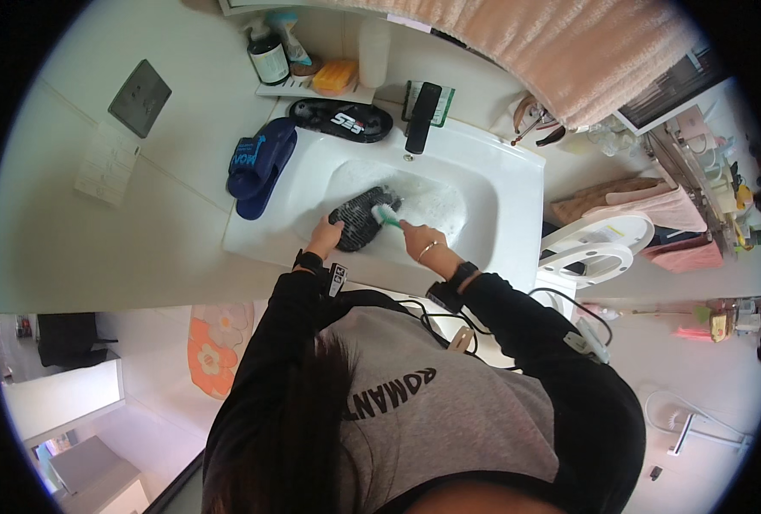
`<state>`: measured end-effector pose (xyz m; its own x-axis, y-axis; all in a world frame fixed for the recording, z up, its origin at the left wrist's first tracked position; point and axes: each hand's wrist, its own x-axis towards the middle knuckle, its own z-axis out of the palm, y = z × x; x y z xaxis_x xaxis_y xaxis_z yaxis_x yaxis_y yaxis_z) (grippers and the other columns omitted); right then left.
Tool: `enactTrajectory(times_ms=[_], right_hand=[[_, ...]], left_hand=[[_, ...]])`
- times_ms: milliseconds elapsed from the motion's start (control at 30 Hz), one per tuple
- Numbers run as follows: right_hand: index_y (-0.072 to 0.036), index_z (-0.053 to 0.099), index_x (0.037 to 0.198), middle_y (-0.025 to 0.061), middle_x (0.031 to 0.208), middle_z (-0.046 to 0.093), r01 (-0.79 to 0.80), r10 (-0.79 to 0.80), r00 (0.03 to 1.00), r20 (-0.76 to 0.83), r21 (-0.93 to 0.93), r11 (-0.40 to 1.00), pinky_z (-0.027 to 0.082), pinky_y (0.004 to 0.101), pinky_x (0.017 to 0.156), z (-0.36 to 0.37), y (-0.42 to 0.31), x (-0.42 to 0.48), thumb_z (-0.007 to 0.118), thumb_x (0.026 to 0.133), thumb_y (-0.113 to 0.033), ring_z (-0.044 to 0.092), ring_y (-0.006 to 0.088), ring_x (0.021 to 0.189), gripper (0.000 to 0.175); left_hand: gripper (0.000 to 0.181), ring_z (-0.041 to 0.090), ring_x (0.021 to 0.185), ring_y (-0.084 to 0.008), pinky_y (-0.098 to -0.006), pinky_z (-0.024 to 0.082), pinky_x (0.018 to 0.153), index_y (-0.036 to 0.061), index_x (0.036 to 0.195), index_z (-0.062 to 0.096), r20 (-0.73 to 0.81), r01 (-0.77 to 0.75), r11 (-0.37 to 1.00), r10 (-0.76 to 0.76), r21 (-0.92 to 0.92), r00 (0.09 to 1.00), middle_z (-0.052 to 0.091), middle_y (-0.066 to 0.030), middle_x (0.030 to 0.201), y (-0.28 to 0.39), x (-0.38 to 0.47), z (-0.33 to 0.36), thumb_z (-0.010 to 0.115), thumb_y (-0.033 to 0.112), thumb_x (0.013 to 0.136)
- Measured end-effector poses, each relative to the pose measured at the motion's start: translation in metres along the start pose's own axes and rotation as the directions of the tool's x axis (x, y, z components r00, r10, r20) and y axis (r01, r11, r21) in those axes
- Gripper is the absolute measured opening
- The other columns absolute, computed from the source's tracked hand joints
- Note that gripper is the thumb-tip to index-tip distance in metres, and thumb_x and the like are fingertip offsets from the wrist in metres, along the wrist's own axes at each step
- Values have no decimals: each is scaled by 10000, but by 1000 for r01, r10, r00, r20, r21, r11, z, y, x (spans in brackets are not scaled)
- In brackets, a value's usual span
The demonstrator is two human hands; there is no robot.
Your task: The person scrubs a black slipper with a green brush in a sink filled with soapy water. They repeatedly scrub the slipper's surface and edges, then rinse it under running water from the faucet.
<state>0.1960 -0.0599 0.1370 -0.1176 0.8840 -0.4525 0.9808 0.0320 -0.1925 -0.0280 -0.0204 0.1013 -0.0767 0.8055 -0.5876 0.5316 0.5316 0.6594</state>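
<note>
In the white washbasin (509, 186), sudsy water (441, 205) surrounds a black slipper (357, 225) whose ridged sole faces up with foam on it. My left hand (324, 238) grips the slipper by its near left edge. A green-handled brush (390, 217) is in my right hand (424, 243), its white bristles against the sole. Another black slipper (342, 120) lies on the basin's back ledge. Dark blue slippers (261, 167) rest at the basin's left corner; how many are stacked there is hard to tell.
A black faucet (423, 119) rises behind the bowl. On the back-left shelf (329, 92) stand a pump bottle (268, 58) and a yellow soap-like block (334, 76). To the right is a toilet with raised lid (618, 232). A black cable (429, 321) hangs by my body.
</note>
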Motion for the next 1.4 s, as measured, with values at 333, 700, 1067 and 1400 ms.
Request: enactTrajectory(times_ms=[333, 700, 1067, 1400], right_hand=[[-154, 514, 1153, 146, 1000, 627, -387, 418, 900, -123, 213, 897, 477, 419, 776, 39, 62, 70, 400, 865, -188, 607, 311, 928, 312], [-223, 433, 1262, 197, 844, 631, 113, -95, 989, -114, 155, 981, 477, 489, 700, 30, 0, 16, 398, 877, -257, 605, 394, 772, 388], [-52, 494, 1125, 207, 944, 612, 124, -114, 990, -78, 131, 984, 461, 483, 764, 15, -26, 69, 406, 864, -201, 587, 390, 893, 314], [-101, 526, 1077, 209, 991, 606, -160, 179, 979, -99, 170, 972, 478, 453, 768, 21, 8, 108, 394, 880, -173, 600, 362, 907, 248]], left_hand=[[608, 454, 1128, -379, -405, 421, 890, -12, 1317, 304, 25, -35, 999, 35, -28, 999, 431, -251, 1257, -21, 23, 5, 533, 303, 849], [618, 432, 1141, -399, -414, 388, 929, -50, 1303, 301, -26, -39, 999, 39, -27, 999, 429, -276, 1244, -22, 18, 6, 525, 312, 853], [587, 475, 1085, -404, -418, 399, 901, -55, 1247, 365, -90, -76, 997, 78, 19, 993, 501, -280, 1155, -20, 14, 7, 540, 322, 832], [576, 486, 1073, -399, -417, 399, 895, -64, 1198, 410, -123, -114, 992, 121, 60, 985, 519, -277, 1127, -21, 14, 10, 561, 338, 814]])
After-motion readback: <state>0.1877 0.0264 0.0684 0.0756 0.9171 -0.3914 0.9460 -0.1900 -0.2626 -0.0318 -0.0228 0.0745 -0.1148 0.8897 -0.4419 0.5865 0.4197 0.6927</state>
